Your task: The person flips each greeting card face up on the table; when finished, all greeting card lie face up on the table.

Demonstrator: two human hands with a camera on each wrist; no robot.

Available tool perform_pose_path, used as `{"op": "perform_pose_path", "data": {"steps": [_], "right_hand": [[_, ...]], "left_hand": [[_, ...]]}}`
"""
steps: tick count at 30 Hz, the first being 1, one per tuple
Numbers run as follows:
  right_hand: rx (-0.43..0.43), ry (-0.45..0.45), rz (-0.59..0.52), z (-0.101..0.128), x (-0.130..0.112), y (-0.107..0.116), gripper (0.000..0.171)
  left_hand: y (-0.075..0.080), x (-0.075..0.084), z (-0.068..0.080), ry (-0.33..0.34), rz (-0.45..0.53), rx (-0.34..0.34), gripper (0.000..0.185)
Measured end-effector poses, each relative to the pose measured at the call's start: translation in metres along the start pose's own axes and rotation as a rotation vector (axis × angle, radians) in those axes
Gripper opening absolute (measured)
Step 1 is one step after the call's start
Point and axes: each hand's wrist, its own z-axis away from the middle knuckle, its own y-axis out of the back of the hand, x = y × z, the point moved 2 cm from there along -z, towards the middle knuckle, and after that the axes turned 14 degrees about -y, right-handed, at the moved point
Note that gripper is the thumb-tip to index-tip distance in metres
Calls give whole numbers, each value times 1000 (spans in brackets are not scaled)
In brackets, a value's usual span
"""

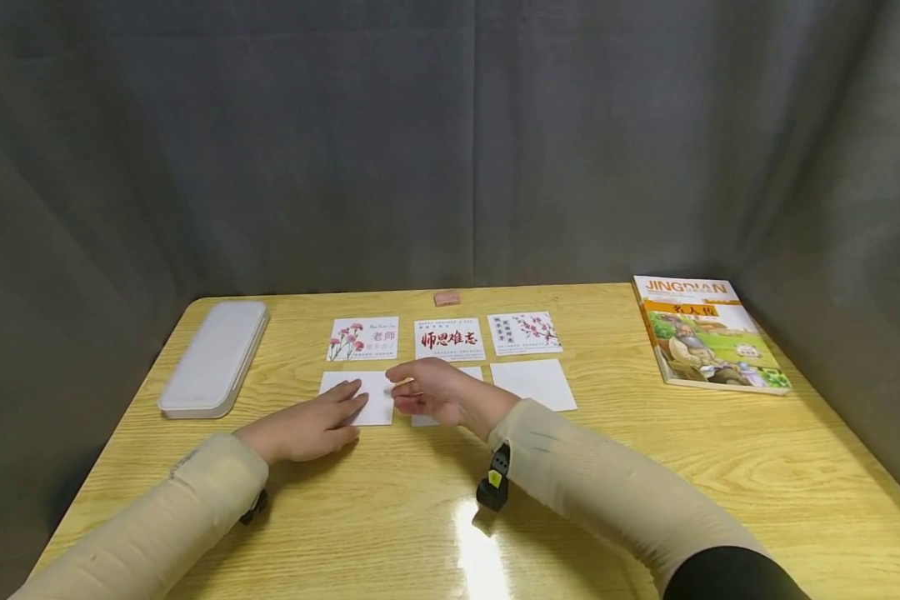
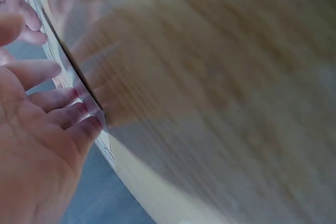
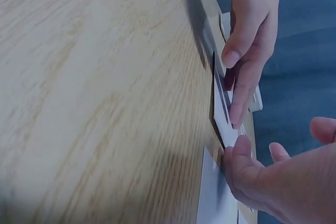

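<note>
A blank white card [image 1: 378,398] lies at the left of the front row on the wooden table. My left hand [image 1: 307,423] rests its outstretched fingers on that card's left part. At the card's right edge is my right hand [image 1: 438,392], fingers loosely bent; in the right wrist view its fingertips [image 3: 242,148] are at the card's near corner. The right hand partly hides the middle blank card [image 1: 424,419]. To its right lies another blank card [image 1: 534,385]. Behind stand three printed cards in a row: pink flowers [image 1: 362,339], red lettering [image 1: 450,339], and blossom branches [image 1: 525,333].
A white case [image 1: 216,358] lies at the table's left side. A small pink block [image 1: 446,297] sits near the back edge, behind the printed cards. On the right lies a book [image 1: 708,337] with a colourful cover. Dark grey curtain [image 1: 450,150] encloses the table's back and sides.
</note>
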Motion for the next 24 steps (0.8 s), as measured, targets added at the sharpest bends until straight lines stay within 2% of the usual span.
{"op": "perform_pose_path", "data": {"steps": [6, 10, 16, 18, 20, 21, 24], "right_hand": [[-29, 67, -61, -2, -2, 0, 40], [-15, 120, -118, -10, 0, -1, 40], [32, 167, -38, -21, 8, 3, 28], [48, 182, -6, -22, 7, 5, 23], [62, 202, 14, -22, 5, 7, 19], [67, 211, 19, -21, 3, 8, 17], [71, 236, 18, -20, -2, 11, 11]], "left_hand": [[0, -3, 3, 7, 56, 47, 64], [-2, -3, 6, -8, 64, 81, 64], [-7, 2, 8, -44, 100, 121, 63], [-5, 4, 6, -59, 90, 156, 60], [0, 4, 4, -54, 50, 247, 53], [4, 3, 3, -29, 34, 311, 49], [16, -4, 2, 103, 32, 517, 39]]}}
